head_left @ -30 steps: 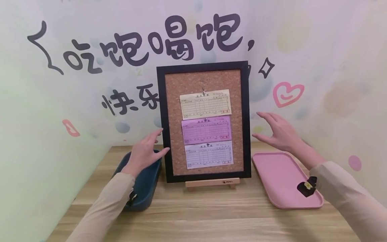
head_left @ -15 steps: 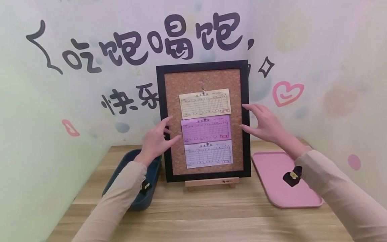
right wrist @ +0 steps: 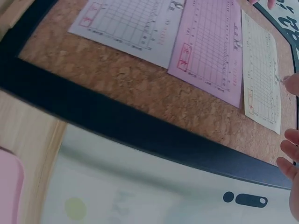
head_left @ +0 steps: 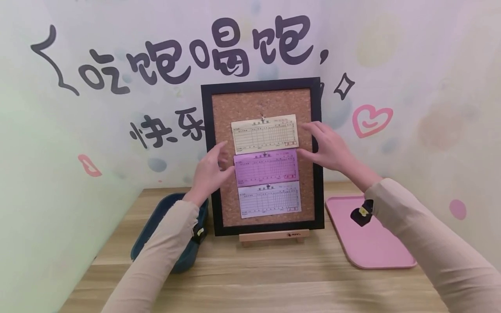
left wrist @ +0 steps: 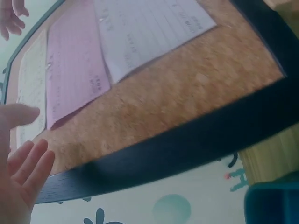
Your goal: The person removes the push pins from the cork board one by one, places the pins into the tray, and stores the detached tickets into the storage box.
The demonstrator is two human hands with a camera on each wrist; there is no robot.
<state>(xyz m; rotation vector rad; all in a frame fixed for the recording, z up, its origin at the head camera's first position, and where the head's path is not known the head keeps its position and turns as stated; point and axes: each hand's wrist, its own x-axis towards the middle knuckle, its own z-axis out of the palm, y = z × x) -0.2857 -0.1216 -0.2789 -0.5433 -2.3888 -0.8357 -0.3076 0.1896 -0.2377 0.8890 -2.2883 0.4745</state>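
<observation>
Your left hand point(head_left: 208, 174) and right hand point(head_left: 332, 150), thumbs and fingers parted, flank cream point(head_left: 266, 134) and purple slips point(head_left: 266, 168) on an upright corkboard point(head_left: 239, 103); contact is unclear.

Decorated room, slogan-lettered wall point(head_left: 415, 65)

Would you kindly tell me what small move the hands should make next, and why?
Probably bring the right hand to the pin at the top of the cream slip: that hand is beside the slip, holding nothing, and the slip appears fastened there.
</observation>
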